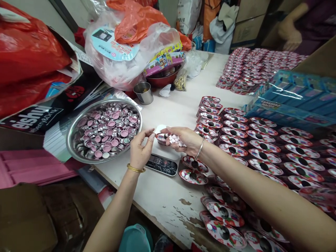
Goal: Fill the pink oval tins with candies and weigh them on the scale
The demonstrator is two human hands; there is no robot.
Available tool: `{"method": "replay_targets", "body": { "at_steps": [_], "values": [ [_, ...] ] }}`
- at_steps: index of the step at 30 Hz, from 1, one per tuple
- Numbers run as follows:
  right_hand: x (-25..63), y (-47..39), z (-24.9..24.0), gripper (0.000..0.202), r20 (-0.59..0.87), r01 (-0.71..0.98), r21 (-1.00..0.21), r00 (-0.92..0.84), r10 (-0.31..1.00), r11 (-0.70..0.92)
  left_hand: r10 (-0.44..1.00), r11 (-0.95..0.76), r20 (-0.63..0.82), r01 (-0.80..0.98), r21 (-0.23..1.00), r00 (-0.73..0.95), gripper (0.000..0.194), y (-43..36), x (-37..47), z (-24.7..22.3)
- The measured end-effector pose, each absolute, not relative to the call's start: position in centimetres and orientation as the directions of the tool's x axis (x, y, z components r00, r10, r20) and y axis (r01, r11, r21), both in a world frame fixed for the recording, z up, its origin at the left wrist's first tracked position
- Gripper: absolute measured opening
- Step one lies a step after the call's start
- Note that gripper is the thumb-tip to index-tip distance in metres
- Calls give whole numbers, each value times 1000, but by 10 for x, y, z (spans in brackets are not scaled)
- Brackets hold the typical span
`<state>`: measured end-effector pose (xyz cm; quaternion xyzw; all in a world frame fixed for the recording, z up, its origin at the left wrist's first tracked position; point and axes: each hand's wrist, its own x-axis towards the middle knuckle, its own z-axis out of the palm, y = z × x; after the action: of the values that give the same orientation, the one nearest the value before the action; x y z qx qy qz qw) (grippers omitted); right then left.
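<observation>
You appear to be filling by weight: the fingers of your right hand [187, 138] grasp white tablets [176, 140] beside the oval container [161, 138] on the digital scale [164, 166]. Your left hand [140, 147] curls nearby; I cannot tell whether its fingers pinch anything. The next move likely calls for releasing tablets gradually.

Table [168, 196]: smooth, painted-looking top, flaked rough toward near edge. Bowl [73, 129], by near-left edge: polished metal. Caps [112, 129] inside: metal, shiny rims, duller faces. Cup [145, 98]: smooth metal. Scale [165, 167]: glossy face. Tablets [176, 140]: matt. Packs [233, 217], toward right edge: glossy, printed. Tub [133, 240], below near edge: smooth plastic.
</observation>
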<state>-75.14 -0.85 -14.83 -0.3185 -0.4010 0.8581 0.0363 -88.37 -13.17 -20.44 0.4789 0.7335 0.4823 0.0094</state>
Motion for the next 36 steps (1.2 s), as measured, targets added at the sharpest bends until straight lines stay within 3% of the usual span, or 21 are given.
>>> {"method": "replay_targets", "body": {
  "at_steps": [9, 16, 23, 31, 36],
  "values": [
    [-705, -10, -132, 12, -406, -30, -632, -838, 365, -774, 667, 39, 479, 669, 742, -570, 29, -143, -892, -208],
    [-637, -39, -133, 16, -513, -137, -584, -702, 494, -800, 687, 34, 482, 687, 726, -544, 27, -159, -896, -206],
    [-609, -68, -159, 10, -594, -137, -459, -688, 417, -878, 759, 49, 537, 855, 516, -368, 22, -162, -883, -190],
    [-610, -77, -162, 20, -555, -165, -496, -695, 457, -853, 807, 54, 526, 921, 386, -268, 24, -152, -878, -185],
    [-608, -80, -164, 20, -565, -157, -484, -695, 445, -861, 876, -30, 471, 965, 262, -101, 31, -141, -884, -181]
  ]
}}
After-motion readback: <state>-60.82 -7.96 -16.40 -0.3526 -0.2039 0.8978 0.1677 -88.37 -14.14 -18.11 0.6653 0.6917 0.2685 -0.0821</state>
